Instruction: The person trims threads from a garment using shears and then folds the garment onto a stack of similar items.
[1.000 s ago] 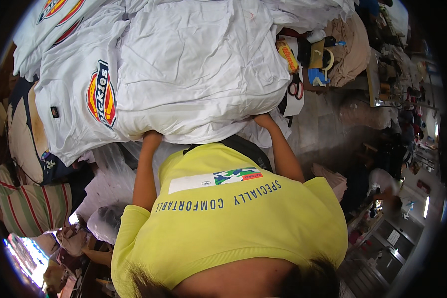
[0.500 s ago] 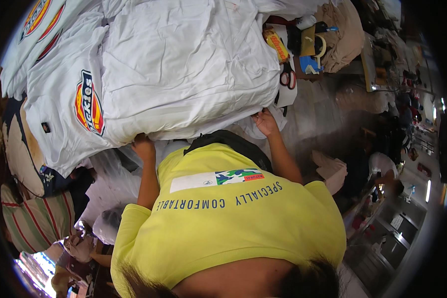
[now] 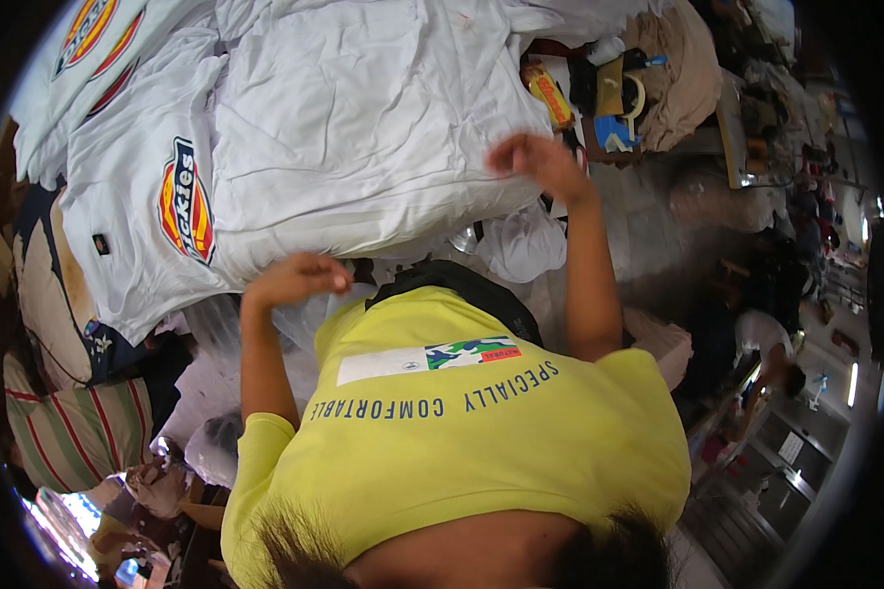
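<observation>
White T-shirts (image 3: pixel 354 118) lie in a wide, wrinkled layer in front of me, one with a colourful printed badge (image 3: pixel 186 201) near its left side. My left hand (image 3: pixel 300 278) is just off the near edge of the cloth, its fingers loosely bent and nothing in them. Over the right side of the shirts hovers my right hand (image 3: pixel 542 165), blurred by motion, with fingers apart and no cloth in its grasp. A bunched piece of white cloth (image 3: pixel 524 245) hangs below the shirts' right corner.
Past the shirts on the right are a yellow packet (image 3: pixel 547 95), a roll of tape (image 3: pixel 636 106) and beige cloth (image 3: pixel 678 74). A striped cushion (image 3: pixel 79 432) sits at lower left, near clear plastic (image 3: pixel 211 447). Another person (image 3: pixel 764 344) is at the far right.
Both hands have let go of the near edge of the shirts. The right hand has risen up over the cloth; the left has lifted slightly toward the right.
</observation>
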`<state>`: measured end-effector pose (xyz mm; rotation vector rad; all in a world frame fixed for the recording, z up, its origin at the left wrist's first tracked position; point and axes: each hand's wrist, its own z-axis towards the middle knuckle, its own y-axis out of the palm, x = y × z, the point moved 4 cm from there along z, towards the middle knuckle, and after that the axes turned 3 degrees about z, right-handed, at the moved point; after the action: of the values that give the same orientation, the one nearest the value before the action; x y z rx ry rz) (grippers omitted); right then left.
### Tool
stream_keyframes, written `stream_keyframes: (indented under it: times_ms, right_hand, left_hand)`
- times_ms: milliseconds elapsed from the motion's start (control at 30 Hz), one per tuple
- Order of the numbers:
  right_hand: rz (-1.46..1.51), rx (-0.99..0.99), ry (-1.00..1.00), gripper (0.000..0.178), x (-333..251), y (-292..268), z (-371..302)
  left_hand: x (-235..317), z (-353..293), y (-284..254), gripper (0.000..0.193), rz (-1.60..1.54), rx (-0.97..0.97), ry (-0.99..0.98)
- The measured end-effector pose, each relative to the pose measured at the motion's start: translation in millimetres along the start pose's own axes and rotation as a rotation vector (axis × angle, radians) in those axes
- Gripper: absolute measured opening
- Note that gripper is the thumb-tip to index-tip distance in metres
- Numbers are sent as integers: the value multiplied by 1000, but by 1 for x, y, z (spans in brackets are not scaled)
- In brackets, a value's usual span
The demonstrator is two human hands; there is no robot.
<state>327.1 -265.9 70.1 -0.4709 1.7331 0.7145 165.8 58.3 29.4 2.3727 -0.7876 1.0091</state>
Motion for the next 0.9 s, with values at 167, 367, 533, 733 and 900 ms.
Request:
stream_keyframes:
  times_ms: [167,367,533,733,900]
  right_hand:
    - [-639,941,-167,44,-20,-93,148]
    - [-1106,917,-458,20,-91,-105,179]
    - [-1303,898,-215,30,-80,-97,175]
    - [-1506,942,-153,25,-102,-54,154]
    - [-1202,1157,-617,17,-185,-29,71]
  left_hand:
    - [68,-44,-88,34,221,1008,527]
    - [40,-28,-133,33,638,1421,494]
    - [40,-27,-142,30,716,1489,412]
    - [47,-22,-164,30,635,1434,375]
    - [59,-23,-188,48,697,1399,516]
